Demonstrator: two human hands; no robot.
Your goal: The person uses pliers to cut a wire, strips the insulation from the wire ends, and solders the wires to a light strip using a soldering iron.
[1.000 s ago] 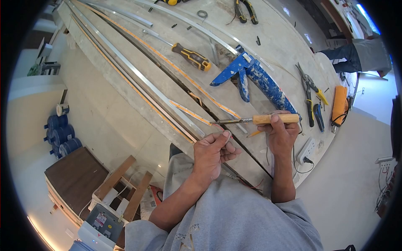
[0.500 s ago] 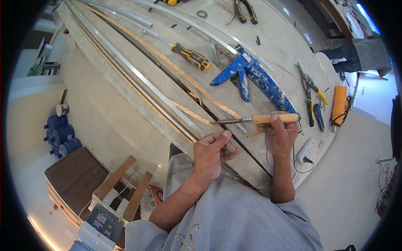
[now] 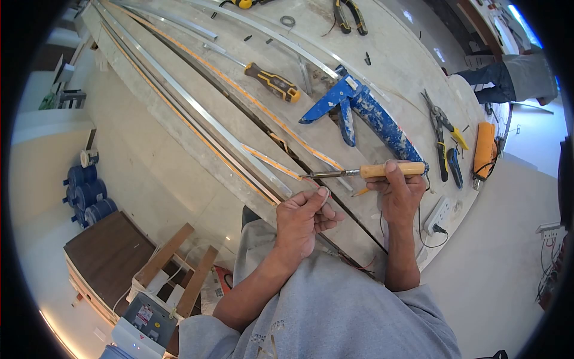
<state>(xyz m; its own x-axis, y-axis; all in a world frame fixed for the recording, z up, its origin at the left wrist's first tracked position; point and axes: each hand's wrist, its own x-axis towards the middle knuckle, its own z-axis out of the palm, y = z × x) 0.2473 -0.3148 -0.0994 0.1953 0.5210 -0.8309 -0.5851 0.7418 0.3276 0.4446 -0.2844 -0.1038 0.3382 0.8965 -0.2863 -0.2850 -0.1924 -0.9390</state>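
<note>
My right hand [image 3: 399,194] grips the wooden handle of a soldering iron [image 3: 393,170], held nearly level. Its tip points left and meets the end of an orange-and-white LED strip [image 3: 272,162]. Just below that tip, my left hand [image 3: 304,221] pinches a thin red wire, mostly hidden by the fingers, near the strip's end. A second strip [image 3: 239,88] runs along the dusty worktable [image 3: 382,51], beside a long dark gap. Behind the iron lies a blue caulking gun [image 3: 382,122]. A pencil [image 3: 360,192] shows partly beneath the iron.
A screwdriver [image 3: 272,82], metal channels [image 3: 197,105], snips [image 3: 439,128], pliers [image 3: 351,17] and an orange heat gun [image 3: 485,149] lie on the table. A power strip [image 3: 437,215] sits near its right edge. Another person [image 3: 508,78] stands at the upper right. Blue bottles [image 3: 89,194] stand at left.
</note>
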